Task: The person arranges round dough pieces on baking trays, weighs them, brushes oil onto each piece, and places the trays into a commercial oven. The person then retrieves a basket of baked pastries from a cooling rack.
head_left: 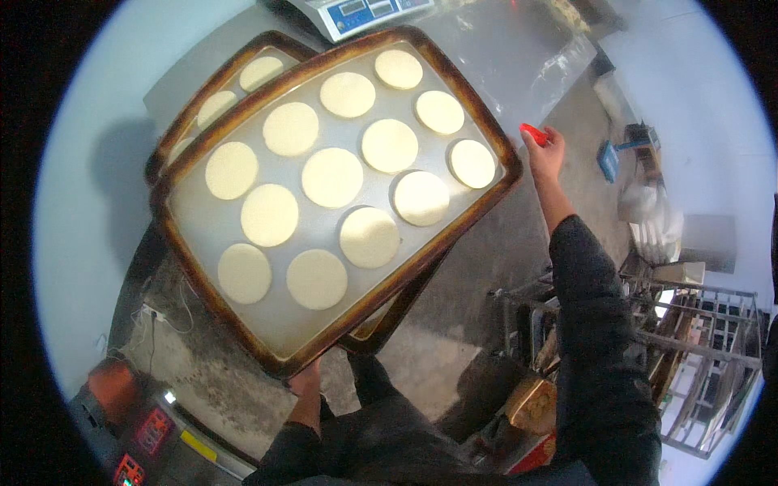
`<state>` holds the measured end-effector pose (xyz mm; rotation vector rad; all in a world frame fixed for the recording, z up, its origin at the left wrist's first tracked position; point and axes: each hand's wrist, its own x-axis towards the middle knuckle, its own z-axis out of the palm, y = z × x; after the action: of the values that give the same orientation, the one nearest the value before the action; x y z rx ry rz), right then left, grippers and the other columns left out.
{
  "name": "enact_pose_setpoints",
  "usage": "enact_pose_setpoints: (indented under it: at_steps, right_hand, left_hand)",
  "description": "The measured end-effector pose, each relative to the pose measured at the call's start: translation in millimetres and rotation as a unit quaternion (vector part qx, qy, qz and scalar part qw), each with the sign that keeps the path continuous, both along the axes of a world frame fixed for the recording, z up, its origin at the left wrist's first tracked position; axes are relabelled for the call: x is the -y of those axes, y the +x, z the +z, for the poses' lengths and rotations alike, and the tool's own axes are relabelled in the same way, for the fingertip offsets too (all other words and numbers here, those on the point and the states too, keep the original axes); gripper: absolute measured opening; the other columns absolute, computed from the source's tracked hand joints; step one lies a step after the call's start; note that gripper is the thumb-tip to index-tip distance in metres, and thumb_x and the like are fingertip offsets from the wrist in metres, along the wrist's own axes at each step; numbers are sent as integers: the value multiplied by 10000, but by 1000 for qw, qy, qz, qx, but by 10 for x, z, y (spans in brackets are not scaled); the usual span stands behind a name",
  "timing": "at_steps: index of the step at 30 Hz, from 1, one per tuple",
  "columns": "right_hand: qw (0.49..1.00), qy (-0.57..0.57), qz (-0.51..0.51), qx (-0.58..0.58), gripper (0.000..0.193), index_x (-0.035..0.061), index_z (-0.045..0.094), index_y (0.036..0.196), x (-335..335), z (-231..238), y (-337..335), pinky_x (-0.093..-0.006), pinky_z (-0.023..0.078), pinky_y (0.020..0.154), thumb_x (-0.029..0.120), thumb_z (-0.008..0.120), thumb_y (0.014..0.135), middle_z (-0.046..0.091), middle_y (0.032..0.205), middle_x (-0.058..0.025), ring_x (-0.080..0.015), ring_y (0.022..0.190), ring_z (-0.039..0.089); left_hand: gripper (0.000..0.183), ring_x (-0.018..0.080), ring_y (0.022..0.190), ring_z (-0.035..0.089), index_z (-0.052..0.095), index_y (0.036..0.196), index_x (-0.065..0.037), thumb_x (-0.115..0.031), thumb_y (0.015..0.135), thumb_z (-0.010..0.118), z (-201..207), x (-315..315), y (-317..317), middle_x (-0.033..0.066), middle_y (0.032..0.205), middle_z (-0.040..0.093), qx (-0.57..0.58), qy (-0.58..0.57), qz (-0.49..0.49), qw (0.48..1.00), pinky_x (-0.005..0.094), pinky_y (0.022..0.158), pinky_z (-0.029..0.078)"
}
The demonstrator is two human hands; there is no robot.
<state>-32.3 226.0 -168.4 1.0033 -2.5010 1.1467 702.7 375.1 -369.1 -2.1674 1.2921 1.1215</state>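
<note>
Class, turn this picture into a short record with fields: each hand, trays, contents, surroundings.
Left hand: mostly hidden at the upper tray's near edge
Right hand: holds a small red object
Contents: thirteen pale discs on upper tray
Lower tray: partly covered, pale discs visible
Far side: scale
Right side: metal rack

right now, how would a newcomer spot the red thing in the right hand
Find the topmost brown-rimmed metal tray, carrying pale round discs. Just past its right corner is the person's right hand. It holds the small red object, whose bright colour sets it apart from the pale discs.
</note>
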Motion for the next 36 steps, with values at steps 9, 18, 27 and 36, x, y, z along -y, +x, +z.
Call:
enact_pose_setpoints:
  at_steps: [9,18,27,36]
  right_hand:
    - [976,-50,144,153,545,-56,428,1459,-84,-375,-92,-411,491,1065,67,635,970,595,1372,-218,-316,1282,588]
    - [989,59,-56,121,306,-24,664,1136,-2462,-911,1668,-355,522,867,214,731,955,684,1078,-106,-209,949,639]
    - [742,230,-41,629,164,58,711,1025,-3876,-1523,5432,-303,520,711,161,690,898,701,937,-39,-145,858,653]
    - [382,-54,-205,899,679,75,545,1416,-3255,-1492,7752,-525,426,1083,613,485,1006,584,1376,-195,-345,1196,585]
  left_hand:
    - [692,373,1062,620,585,1236,12,-546,857,740,-679,-621,283,196,1214,597,-78,-202,104,971,485,916,490]
    - [442,345,795,708,710,929,55,-381,874,756,-338,-248,790,196,834,729,-219,-120,288,925,435,746,523]
    - [349,145,639,580,676,833,5,-325,949,664,2072,-275,1476,53,689,616,-301,-80,312,897,341,620,477]
    - [347,90,500,293,449,771,-152,-342,1059,412,5390,157,2120,-59,572,300,-618,142,309,709,347,675,414]
